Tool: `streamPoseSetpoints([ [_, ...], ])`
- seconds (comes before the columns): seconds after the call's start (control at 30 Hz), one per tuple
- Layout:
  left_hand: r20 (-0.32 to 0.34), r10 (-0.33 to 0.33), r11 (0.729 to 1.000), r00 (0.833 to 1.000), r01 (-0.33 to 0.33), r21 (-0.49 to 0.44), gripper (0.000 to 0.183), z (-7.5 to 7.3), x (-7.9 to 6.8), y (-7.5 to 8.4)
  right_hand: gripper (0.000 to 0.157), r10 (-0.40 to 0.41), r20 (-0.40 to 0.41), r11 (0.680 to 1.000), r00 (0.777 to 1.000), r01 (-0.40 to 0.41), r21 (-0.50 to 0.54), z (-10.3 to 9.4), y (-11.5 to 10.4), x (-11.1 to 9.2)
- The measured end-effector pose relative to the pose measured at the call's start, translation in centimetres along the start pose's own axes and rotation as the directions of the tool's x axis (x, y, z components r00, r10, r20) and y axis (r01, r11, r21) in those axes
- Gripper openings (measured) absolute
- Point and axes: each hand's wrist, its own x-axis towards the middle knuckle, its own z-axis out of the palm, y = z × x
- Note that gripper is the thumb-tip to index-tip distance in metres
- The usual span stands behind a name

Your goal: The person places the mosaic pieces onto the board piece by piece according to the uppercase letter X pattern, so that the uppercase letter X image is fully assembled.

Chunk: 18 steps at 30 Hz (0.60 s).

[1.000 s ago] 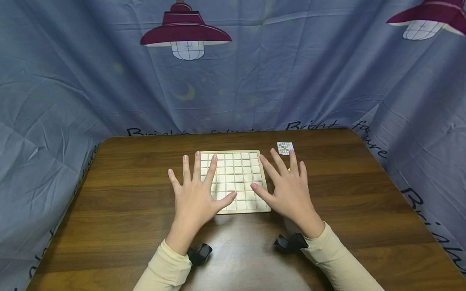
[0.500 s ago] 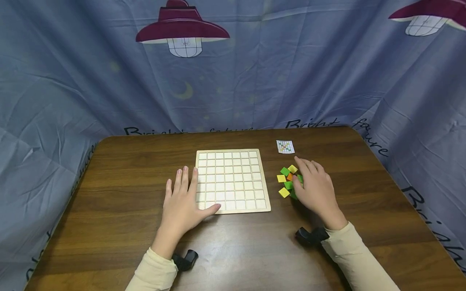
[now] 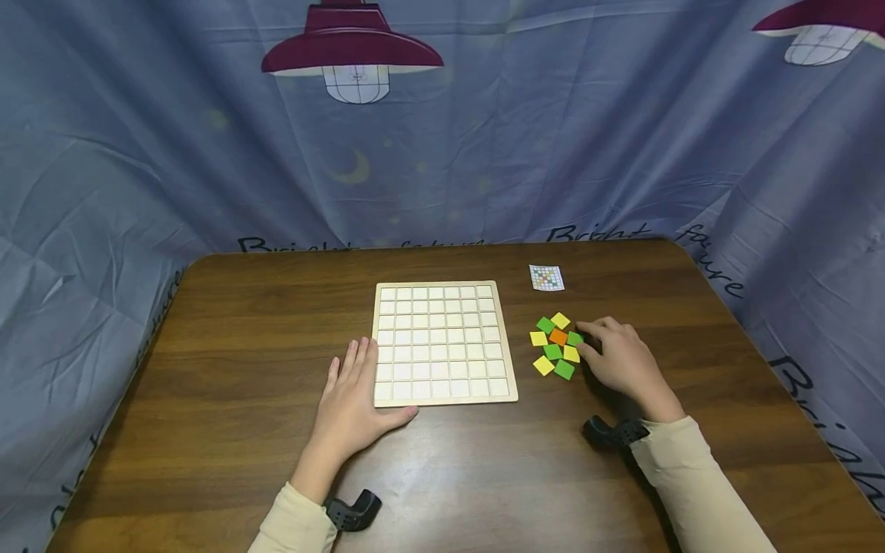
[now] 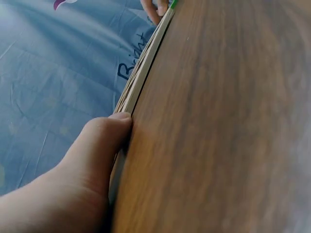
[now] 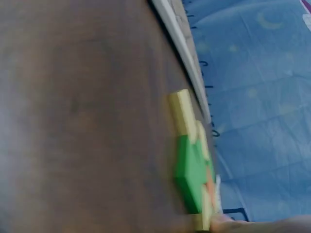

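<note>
A pale wooden board with a square grid (image 3: 442,346) lies flat on the table. My left hand (image 3: 348,415) rests at its left side, fingers straight along the edge; in the left wrist view the thumb (image 4: 109,138) touches the front edge. Right of the board lies a loose cluster of several square tiles: yellow (image 3: 544,365), green (image 3: 564,369) and one orange (image 3: 558,336). My right hand (image 3: 625,365) is at the cluster's right side, fingers loosely bent, thumb and fingertips beside a green tile (image 3: 575,339). Its fingers barely show in the right wrist view.
A small printed card with a coloured grid (image 3: 547,278) lies behind the tiles. The brown wooden table (image 3: 228,369) ends at a blue curtain (image 3: 442,153) at the back and sides.
Both hands have come down from above the board. The left has settled at the board's left edge; the right has moved right, uncovering the tiles, and now sits beside them.
</note>
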Motion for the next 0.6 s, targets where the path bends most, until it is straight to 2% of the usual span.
streamPoseSetpoints([
  [0.13, -0.024, 0.006, 1.0, 1.0, -0.006, 0.01, 0.124, 0.3, 0.1, 0.2, 0.038, -0.013, -0.031, 0.998, 0.999, 0.015, 0.063, 0.5, 0.6, -0.2],
  [0.33, -0.055, 0.004, 1.0, 0.998, -0.002, 0.029, 0.124, 0.5, 0.0, 0.4, 0.027, 0.008, -0.071, 0.981, 0.997, 0.006, 0.192, 0.8, 1.3, 0.5],
  [0.6, -0.069, -0.008, 0.999, 0.998, 0.011, 0.04, 0.124, 0.6, -0.2, 0.7, 0.02, 0.032, -0.107, 0.962, 0.994, -0.002, 0.272, 0.8, 0.5, 2.2],
])
